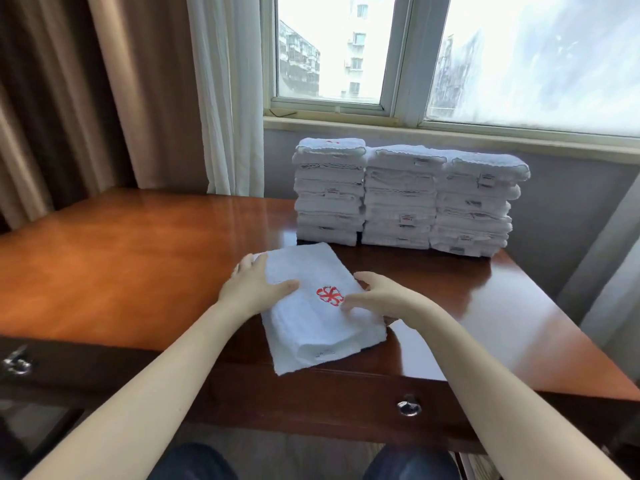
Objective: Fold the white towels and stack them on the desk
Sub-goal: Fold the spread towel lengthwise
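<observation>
A folded white towel (311, 327) with a red embroidered emblem lies on the wooden desk (121, 265), its near corner hanging over the front edge. My left hand (258, 287) holds the towel's left edge, thumb on top and fingers over the side. My right hand (375, 297) grips the right edge, thumb on top near the emblem and fingers curled round the side. Behind the towel stand three stacks of folded white towels (401, 199) side by side at the desk's back.
A window with a sill runs behind the stacks. Curtains hang at the back left. A drawer knob (408, 407) sits in the desk front below the towel, another handle (15, 363) at far left. My knees show under the desk edge.
</observation>
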`<state>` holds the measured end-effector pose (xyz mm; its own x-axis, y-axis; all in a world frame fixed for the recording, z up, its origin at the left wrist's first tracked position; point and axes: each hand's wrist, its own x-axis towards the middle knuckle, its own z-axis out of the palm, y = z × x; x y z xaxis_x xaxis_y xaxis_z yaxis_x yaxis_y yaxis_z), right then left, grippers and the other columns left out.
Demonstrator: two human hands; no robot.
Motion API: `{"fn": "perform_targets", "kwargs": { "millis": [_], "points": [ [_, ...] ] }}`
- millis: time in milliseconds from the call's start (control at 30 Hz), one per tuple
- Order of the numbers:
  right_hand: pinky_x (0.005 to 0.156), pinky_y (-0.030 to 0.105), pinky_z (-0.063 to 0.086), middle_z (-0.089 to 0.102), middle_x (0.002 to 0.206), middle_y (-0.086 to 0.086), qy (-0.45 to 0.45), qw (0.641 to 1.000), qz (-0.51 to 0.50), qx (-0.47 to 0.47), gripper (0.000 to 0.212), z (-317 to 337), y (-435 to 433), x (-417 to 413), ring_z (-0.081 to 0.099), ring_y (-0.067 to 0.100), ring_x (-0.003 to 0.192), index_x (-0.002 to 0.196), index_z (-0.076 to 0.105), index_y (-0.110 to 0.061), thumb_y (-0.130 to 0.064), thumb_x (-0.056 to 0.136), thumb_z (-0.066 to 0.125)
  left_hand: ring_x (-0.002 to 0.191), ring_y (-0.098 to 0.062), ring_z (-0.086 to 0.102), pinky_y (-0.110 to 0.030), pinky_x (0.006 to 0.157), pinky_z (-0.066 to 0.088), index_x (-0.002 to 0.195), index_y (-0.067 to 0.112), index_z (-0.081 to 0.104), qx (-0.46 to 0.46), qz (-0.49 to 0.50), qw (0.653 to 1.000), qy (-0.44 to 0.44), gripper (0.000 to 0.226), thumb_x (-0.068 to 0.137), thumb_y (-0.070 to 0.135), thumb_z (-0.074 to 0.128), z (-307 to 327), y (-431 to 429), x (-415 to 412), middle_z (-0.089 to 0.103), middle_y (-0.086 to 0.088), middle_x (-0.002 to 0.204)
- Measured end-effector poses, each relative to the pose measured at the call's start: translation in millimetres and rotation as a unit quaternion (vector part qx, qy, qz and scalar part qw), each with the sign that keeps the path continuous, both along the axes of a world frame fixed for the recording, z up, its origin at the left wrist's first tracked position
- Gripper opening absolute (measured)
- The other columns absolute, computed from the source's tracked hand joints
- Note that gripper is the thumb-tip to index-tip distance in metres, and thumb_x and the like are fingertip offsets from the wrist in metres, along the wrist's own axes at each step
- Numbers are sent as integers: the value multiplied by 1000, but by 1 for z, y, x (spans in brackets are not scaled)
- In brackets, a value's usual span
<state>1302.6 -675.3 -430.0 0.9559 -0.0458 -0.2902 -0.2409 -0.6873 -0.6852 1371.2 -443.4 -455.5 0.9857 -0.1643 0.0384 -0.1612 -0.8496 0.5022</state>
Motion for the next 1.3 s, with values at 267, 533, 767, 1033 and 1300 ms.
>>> {"fn": "perform_targets", "kwargs": {
  "millis": [267, 533, 767, 1033, 1300],
  "points": [
    [65, 22, 46, 71, 105, -4, -31, 990, -10, 135, 38, -4, 29, -16, 65, 16, 84, 121, 62, -31, -19, 87, 51, 94, -1, 69, -20, 69, 56, 119, 36, 56, -255, -68, 955, 138, 32, 91, 23, 66, 2, 29, -53, 70, 14, 112],
    [73, 34, 59, 72, 104, -2, 8, 965, 16, 260, 41, -11, 18, -43, 73, 18, 91, 112, 55, -27, -1, 81, 47, 103, -6, 66, -25, 80, 55, 153, 35, 22, -271, -71, 940, 192, 79, 88, 21, 64, 3, 39, -83, 59, 17, 123],
    [79, 35, 58, 62, 126, -7, -47, 950, 44, 306, 97, -12, 11, -59, 70, 20, 97, 141, 31, -60, -5, 64, 55, 100, -6, 68, -22, 73, 56, 150, 41, 32, -331, -81, 924, 172, 78, 82, 12, 55, 2, 40, -102, 60, 10, 129],
    [78, 29, 56, 55, 130, -7, -82, 942, 88, 314, 105, 9, 9, -46, 68, 15, 101, 151, 25, -45, -2, 61, 57, 117, 15, 46, -10, 84, 44, 154, 31, 29, -352, -128, 926, 50, 90, 66, 19, 48, 28, 33, -94, 35, 14, 152],
    [82, 18, 51, 48, 143, -16, -171, 919, 131, 329, 109, 61, 23, 29, 63, 7, 112, 148, 30, -49, 3, 55, 52, 135, -4, 43, -40, 116, 34, 152, 32, 32, -406, -122, 905, -33, 81, 73, 15, 44, 81, 37, -32, 38, 12, 152]
  ]
}}
